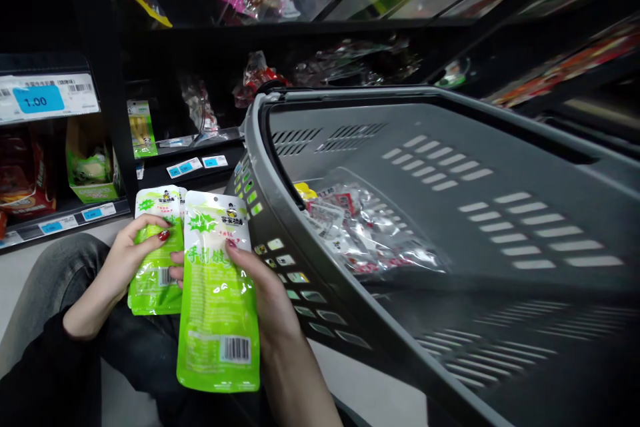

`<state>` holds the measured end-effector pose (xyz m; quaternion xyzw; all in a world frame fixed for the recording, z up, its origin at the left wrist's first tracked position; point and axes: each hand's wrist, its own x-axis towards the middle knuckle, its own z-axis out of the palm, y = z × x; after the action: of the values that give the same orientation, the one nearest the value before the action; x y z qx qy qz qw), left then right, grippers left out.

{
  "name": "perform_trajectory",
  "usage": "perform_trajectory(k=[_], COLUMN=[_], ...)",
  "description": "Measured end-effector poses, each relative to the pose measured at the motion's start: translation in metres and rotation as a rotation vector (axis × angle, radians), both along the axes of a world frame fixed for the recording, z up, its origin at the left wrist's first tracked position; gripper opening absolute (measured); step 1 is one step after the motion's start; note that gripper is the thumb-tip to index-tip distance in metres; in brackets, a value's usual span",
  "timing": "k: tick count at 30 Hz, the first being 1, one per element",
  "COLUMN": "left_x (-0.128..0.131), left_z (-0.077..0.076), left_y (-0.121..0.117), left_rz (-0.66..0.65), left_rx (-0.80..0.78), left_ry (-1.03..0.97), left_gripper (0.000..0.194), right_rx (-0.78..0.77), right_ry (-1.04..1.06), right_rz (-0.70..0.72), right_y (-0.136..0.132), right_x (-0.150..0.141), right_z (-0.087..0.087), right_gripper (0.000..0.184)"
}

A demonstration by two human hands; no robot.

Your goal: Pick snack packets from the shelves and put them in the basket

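My right hand [270, 287] is closed on a green and white snack pouch [217, 320], its thumb on the printed front with a barcode near the bottom. Just left and a little farther off, my left hand [127, 250] grips another green snack pouch [155, 290] of the same look; a second edge behind it hints at more than one pouch there. Both pouches are upright, fronts towards me. Beside my right forearm stands a large grey shopping basket [440, 167]. Inside it lie several clear packets [360, 227] with red and white print.
Dark store shelves [190, 177] run behind the basket, holding bagged snacks. A green display box [93, 167] stands at the lower left. Price labels [55, 99] line the shelf edges. My bent knee [55, 280] is at the left, over a pale floor.
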<state>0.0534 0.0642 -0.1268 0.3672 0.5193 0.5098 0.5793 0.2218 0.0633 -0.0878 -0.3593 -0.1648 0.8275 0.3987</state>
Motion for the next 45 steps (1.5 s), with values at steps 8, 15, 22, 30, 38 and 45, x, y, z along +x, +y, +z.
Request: perform_trajectory(k=[8, 15, 22, 30, 38, 45], left_x=[0.001, 0.0, 0.002, -0.003, 0.015, 0.017], left_z=[0.001, 0.0, 0.002, 0.002, -0.014, -0.018], left_y=[0.0, 0.0, -0.001, 0.002, -0.011, -0.019], left_rz=[0.026, 0.018, -0.013, 0.005, -0.025, 0.011], left_rx=[0.032, 0.031, -0.007, 0.043, 0.167, -0.087], left_ry=[0.045, 0.048, -0.009, 0.112, 0.227, 0.015], left_gripper=[0.011, 0.011, 0.012, 0.013, 0.027, 0.057], right_rx=[-0.022, 0.002, 0.0, 0.279, 0.354, 0.607], right_ry=[-0.006, -0.003, 0.004, -0.134, -0.665, -0.969], right_rz=[-0.019, -0.004, 0.003, -0.003, -0.048, -0.052], right_y=[-0.001, -0.001, -0.001, -0.009, -0.01, -0.018], right_x=[0.0, 0.001, 0.001, 0.008, -0.018, -0.032], right_z=[-0.002, -0.003, -0.001, 0.008, -0.013, -0.011], right_gripper=[0.042, 0.038, 0.037, 0.045, 0.073, 0.063])
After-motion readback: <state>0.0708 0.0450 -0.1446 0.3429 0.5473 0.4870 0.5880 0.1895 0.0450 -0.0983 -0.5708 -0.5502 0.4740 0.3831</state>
